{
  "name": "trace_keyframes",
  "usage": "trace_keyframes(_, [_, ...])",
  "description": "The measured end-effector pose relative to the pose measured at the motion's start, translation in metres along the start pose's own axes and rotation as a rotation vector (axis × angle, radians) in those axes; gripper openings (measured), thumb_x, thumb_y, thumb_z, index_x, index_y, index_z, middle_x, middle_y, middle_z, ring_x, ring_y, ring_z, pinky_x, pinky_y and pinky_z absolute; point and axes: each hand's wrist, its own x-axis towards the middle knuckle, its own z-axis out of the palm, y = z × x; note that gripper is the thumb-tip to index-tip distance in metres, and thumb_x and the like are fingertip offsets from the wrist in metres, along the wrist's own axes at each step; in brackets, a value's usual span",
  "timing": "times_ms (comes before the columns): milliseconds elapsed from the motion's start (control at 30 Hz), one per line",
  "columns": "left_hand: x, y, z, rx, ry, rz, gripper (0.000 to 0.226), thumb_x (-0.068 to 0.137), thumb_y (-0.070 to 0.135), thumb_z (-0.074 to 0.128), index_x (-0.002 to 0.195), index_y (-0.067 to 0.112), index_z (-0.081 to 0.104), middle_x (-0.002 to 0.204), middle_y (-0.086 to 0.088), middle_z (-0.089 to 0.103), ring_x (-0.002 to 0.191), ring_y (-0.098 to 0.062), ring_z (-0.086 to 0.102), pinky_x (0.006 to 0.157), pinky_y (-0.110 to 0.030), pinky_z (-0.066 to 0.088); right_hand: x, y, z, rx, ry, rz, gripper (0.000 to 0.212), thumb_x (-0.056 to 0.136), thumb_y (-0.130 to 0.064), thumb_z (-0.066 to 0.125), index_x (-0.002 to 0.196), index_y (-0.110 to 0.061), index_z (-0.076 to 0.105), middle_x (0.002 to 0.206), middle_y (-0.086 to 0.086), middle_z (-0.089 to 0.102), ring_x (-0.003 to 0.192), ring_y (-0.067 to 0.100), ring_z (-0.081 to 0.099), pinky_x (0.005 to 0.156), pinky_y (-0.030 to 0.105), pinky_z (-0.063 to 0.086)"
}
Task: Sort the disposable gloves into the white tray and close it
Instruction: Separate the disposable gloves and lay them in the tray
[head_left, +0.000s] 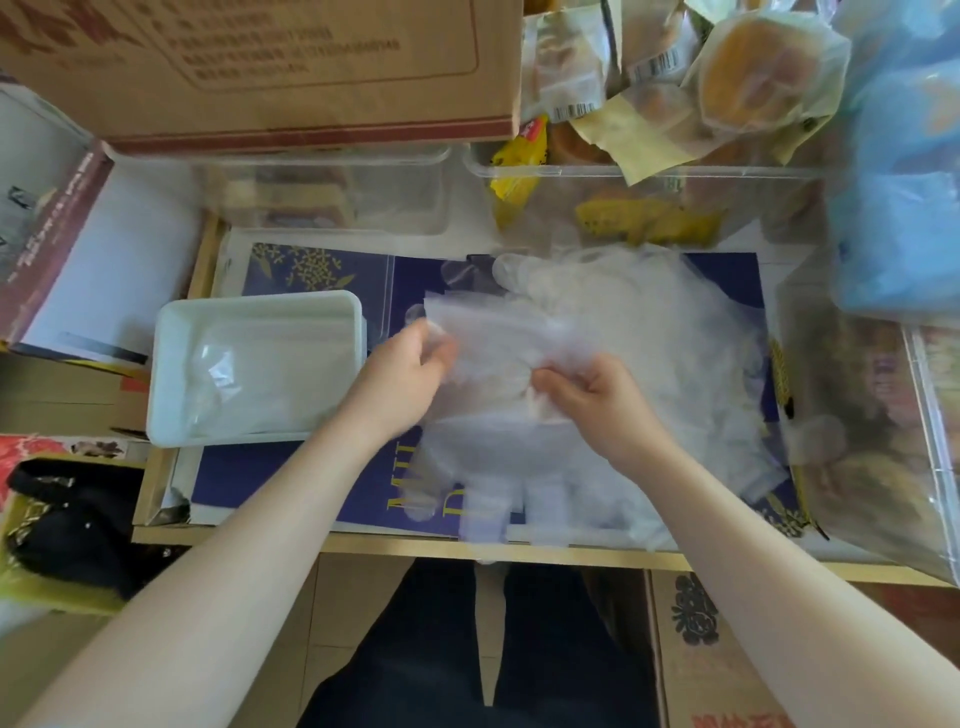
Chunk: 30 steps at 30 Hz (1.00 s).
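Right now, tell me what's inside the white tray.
The white tray holds some clear plastic gloves, crumpled and flat. How many, and anything beneath them, cannot be told.

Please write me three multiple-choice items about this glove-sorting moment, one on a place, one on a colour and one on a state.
1. Where is the shallow white rectangular plastic tray relative to the pile of thin translucent disposable gloves?
A. To the person's left of it
B. To the person's right of it
C. Underneath it

2. What colour is the printed mat under the gloves?
A. Red
B. Dark blue
C. Green

3. What are the left hand and right hand doing?
A. Both pinching glove film
B. Both lying flat on the tray
C. Both hanging idle

Answers: 1 A, the tray sits left of the pile, beside the left hand. 2 B, the mat is dark blue with gold print. 3 A, the fingers of both hands curl around the crumpled film.
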Motion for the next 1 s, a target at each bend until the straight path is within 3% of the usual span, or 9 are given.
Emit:
trace_keyframes(133, [0.003,0.000,0.003,0.044,0.225,0.083,0.022,0.098,0.018,0.040,0.076,0.015,0.042,0.065,0.003,0.046,0.067,-0.020,0.042,0.058,-0.030,0.023,-0.009,-0.001,0.002,0.128,0.018,0.076,0.026,0.082,-0.005,0.069,0.101,-0.016,0.056,0.074,-0.005,0.066,0.061,-0.001,0.061,0.052,0.015,0.045])
trace_keyframes(233, [0.007,-0.006,-0.004,-0.033,0.296,0.063,0.015,0.097,0.018,0.042,0.085,0.014,0.051,0.072,0.003,0.051,0.076,-0.019,0.046,0.062,-0.025,0.027,-0.021,0.009,-0.003,-0.105,-0.219,0.215,0.047,0.078,-0.012,0.074,0.118,-0.016,0.049,0.080,0.007,0.065,0.059,0.008,0.059,0.054,0.022,0.048])
trace_keyframes(300, [0.010,-0.010,-0.011,-0.095,0.322,0.030,0.016,0.096,0.021,0.045,0.093,0.012,0.057,0.081,0.001,0.057,0.081,-0.018,0.050,0.067,-0.024,0.032,-0.026,0.021,-0.007,-0.245,-0.296,0.240,0.037,0.082,-0.014,0.070,0.114,-0.021,0.054,0.081,0.002,0.063,0.062,0.013,0.055,0.060,0.027,0.047])
trace_keyframes(367, [0.012,-0.014,-0.019,-0.153,0.316,0.016,0.017,0.095,0.026,0.049,0.098,0.014,0.060,0.090,0.001,0.061,0.085,-0.015,0.054,0.073,-0.024,0.037,-0.025,0.034,-0.015,-0.472,-0.076,0.132,0.026,0.085,-0.016,0.066,0.110,-0.021,0.059,0.095,0.001,0.063,0.079,0.017,0.056,0.073,0.030,0.044])
trace_keyframes(433, [0.012,-0.016,-0.023,-0.154,0.296,0.028,0.015,0.094,0.027,0.051,0.098,0.018,0.062,0.089,0.004,0.062,0.086,-0.012,0.056,0.076,-0.024,0.039,-0.018,0.043,-0.028,-0.752,0.220,0.046,0.037,0.089,-0.021,0.061,0.124,-0.011,0.056,0.124,0.009,0.055,0.110,0.027,0.051,0.091,0.034,0.038])
trace_keyframes(533, [0.010,-0.019,-0.024,-0.091,0.243,0.065,0.017,0.094,0.022,0.053,0.102,0.016,0.067,0.088,0.007,0.064,0.086,-0.011,0.058,0.075,-0.021,0.042,-0.009,0.047,-0.040,-0.945,0.309,0.210,0.057,0.093,-0.036,0.051,0.140,-0.008,0.035,0.147,0.010,0.033,0.131,0.033,0.029,0.103,0.041,0.029])
trace_keyframes(733, [0.008,-0.019,-0.023,-0.121,0.031,0.137,0.020,0.093,0.021,0.055,0.082,0.036,0.063,0.086,0.019,0.067,0.078,0.010,0.059,0.072,-0.003,0.041,-0.003,0.057,-0.034,-1.145,0.425,0.096,0.023,0.091,-0.023,0.052,0.105,-0.006,0.062,0.104,0.015,0.057,0.098,0.034,0.046,0.078,0.039,0.031])
trace_keyframes(900, [0.004,-0.006,-0.023,-0.160,-0.132,0.211,0.023,0.092,0.018,0.056,0.080,0.034,0.067,0.079,0.025,0.069,0.079,0.004,0.060,0.077,-0.008,0.042,0.001,0.051,-0.037,-0.965,0.510,0.062,0.019,0.090,-0.018,0.052,0.086,-0.007,0.067,0.088,0.011,0.062,0.088,0.034,0.051,0.072,0.037,0.034])
trace_keyframes(1000, [0.002,0.007,-0.023,-0.186,-0.178,0.301,0.020,0.090,0.019,0.060,0.078,0.032,0.070,0.083,0.019,0.070,0.082,-0.001,0.062,0.082,-0.018,0.045,-0.006,0.029,-0.042,-0.774,0.616,-0.111,0.007,0.083,-0.013,0.065,0.078,-0.009,0.067,0.095,0.010,0.061,0.092,0.033,0.050,0.077,0.035,0.033])
